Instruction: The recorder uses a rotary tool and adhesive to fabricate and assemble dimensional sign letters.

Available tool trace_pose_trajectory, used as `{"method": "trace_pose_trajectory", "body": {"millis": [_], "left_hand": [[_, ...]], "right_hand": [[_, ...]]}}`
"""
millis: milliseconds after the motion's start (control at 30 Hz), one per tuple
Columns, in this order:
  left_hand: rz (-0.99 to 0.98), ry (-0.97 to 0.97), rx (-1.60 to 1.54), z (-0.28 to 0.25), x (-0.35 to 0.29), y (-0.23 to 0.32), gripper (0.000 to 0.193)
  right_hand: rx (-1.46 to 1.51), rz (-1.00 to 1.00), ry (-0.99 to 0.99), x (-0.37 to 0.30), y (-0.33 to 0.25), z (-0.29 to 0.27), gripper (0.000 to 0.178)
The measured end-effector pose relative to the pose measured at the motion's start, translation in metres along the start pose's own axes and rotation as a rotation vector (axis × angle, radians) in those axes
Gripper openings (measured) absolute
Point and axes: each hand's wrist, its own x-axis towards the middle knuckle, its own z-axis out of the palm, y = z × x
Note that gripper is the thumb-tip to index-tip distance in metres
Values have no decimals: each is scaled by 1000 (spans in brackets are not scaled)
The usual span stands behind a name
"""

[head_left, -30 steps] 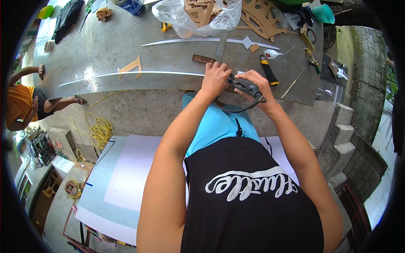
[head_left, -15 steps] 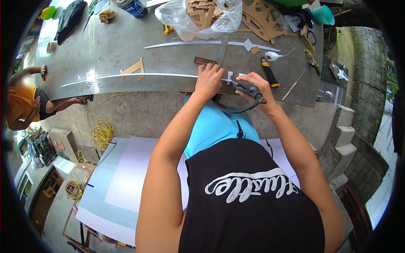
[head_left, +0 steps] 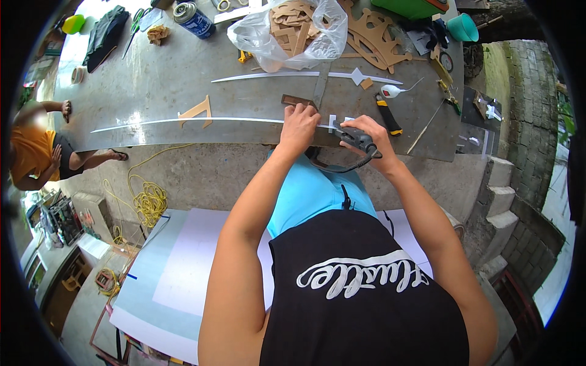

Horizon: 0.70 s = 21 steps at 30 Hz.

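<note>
Along the near edge of the metal table [head_left: 256, 97] lies a long, thin white sword-shaped strip [head_left: 232, 119], with a small crosspiece near its right end. My left hand [head_left: 298, 128] is closed on the strip just left of that crosspiece. In my right hand [head_left: 373, 135] is a black corded hand tool [head_left: 359, 138], its front end by the strip's right end. Its working tip is too small to make out. A second white strip [head_left: 268, 76] with a diamond-shaped piece lies farther back. A brown block [head_left: 298, 100] sits just beyond my left hand.
A plastic bag of cut brown pieces [head_left: 287, 46] stands at the back, beside a blue can [head_left: 194, 21]. Right of my hands are a yellow-black cutter [head_left: 389, 116] and a white bottle [head_left: 392, 91]. A person in orange [head_left: 33, 146] sits at the far left.
The table and everything on it sit slightly lower in the picture, as the view has tilted. My hands keep the same places on the strip and the tool.
</note>
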Motion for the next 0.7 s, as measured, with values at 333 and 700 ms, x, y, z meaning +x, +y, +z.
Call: {"method": "trace_pose_trajectory", "body": {"millis": [333,700], "left_hand": [[-10,26,4,-4,-2,0,7],[-9,91,-1,14,-4,3,4]], "right_hand": [[32,-4,9,6,-6,-3,41],[46,-54,47,0,2,0,44]]}}
